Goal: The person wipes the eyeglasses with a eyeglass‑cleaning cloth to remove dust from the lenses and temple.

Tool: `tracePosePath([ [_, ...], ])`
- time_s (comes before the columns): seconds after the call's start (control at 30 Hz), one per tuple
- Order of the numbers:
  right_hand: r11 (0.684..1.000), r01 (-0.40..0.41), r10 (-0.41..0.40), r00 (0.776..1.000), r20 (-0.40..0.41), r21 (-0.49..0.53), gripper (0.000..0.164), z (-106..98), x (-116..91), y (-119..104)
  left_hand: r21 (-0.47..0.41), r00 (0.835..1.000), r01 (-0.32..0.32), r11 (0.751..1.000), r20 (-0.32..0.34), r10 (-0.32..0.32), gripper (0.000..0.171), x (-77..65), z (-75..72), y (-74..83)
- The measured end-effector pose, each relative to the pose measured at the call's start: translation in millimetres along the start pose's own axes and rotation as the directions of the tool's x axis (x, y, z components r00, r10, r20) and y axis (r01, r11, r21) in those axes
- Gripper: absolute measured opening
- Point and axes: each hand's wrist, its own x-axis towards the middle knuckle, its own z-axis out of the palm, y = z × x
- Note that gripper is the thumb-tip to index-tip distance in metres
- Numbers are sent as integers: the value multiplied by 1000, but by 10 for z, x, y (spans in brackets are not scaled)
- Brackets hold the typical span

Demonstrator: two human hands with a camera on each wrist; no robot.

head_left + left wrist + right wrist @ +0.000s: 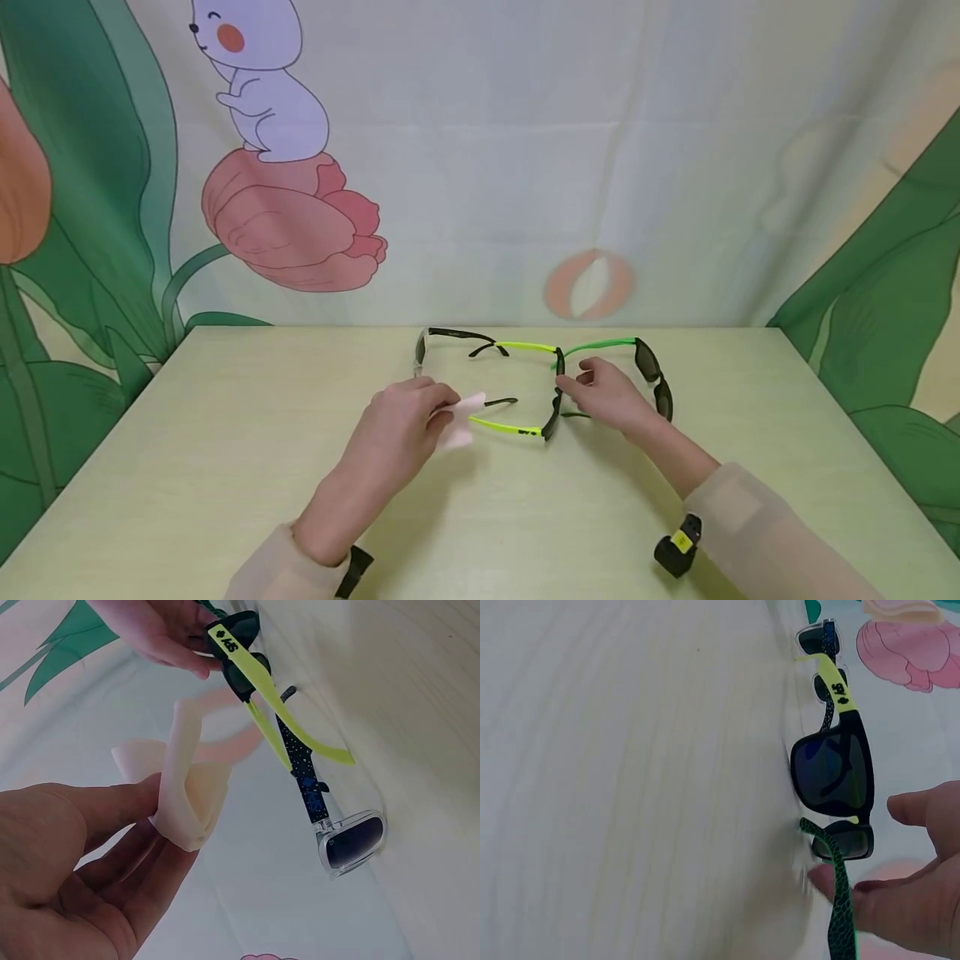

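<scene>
My left hand (392, 429) pinches a folded pale pink cloth (180, 780) between thumb and fingers, above the table. Close by, in the middle, stand black sunglasses with yellow temples (831, 772), lenses facing right in the head view. My right hand (611, 396) hovers at their lens side, thumb and fingers spread apart; the right wrist view shows a gap between thumb and frame. Beneath and behind that hand are sunglasses with green temples (647, 360), partly hidden by it. Clear-framed sunglasses with dark patterned temples (352, 841) stand on the left, partly behind my left hand.
All three pairs stand close together on a pale wooden table (225, 450), their temples overlapping. A printed curtain (465, 167) with flowers and a white animal hangs along the table's back edge. Black wrist cameras, one visible under the right sleeve (677, 546), hang low.
</scene>
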Motion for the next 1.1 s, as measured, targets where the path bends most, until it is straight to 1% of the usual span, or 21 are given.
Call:
tracePosePath([
  [0.1, 992, 63, -69, 996, -58, -108, 69, 18, -21, -48, 4, 1000, -2, 1000, 2, 2, 16, 11, 1, 2],
  [0.17, 982, 113, -127, 988, -89, -150, 66, 42, -34, -81, 6, 1000, -7, 1000, 5, 7, 16, 13, 3, 4],
  [0.23, 966, 170, -195, 974, -118, -196, 60, 77, -45, -112, 8, 1000, -8, 1000, 7, 8, 16, 16, 7, 5],
  [0.3, 943, 232, -269, 953, -136, -237, 51, 118, -58, -154, 13, 1000, -4, 1000, 10, 4, 16, 17, 10, 6],
  [0.4, 895, 333, -379, 918, -113, -295, 35, 186, -72, -221, 13, 1000, 6, 1000, 21, -7, 17, 13, 19, 7],
  [0.5, 833, 429, -469, 882, -35, -350, 22, 257, -72, -270, -3, 999, 20, 1000, 34, -20, 18, 2, 35, 6],
  [0.63, 776, 499, -510, 856, 81, -386, 17, 334, -55, -330, -21, 999, 28, 999, 44, -27, 18, -9, 46, 7],
  [0.73, 756, 520, -508, 849, 144, -397, 17, 378, -26, -395, -13, 998, 32, 999, 45, -31, 18, -10, 37, 7],
  [0.87, 726, 548, -511, 834, 208, -415, 18, 427, 30, -466, -12, 998, 38, 999, 51, -37, 19, -7, 13, 10],
  [0.97, 689, 586, -536, 808, 245, -427, 20, 466, 75, -497, -14, 998, 32, 999, 56, -31, 20, -5, -3, 16],
  [1.03, 675, 605, -546, 795, 266, -422, 21, 496, 95, -519, -14, 998, 22, 1000, 56, -21, 20, -2, -9, 18],
  [1.1, 668, 611, -542, 791, 283, -425, 23, 528, 113, -538, -14, 998, 7, 1000, 55, -6, 20, 5, -11, 21],
])
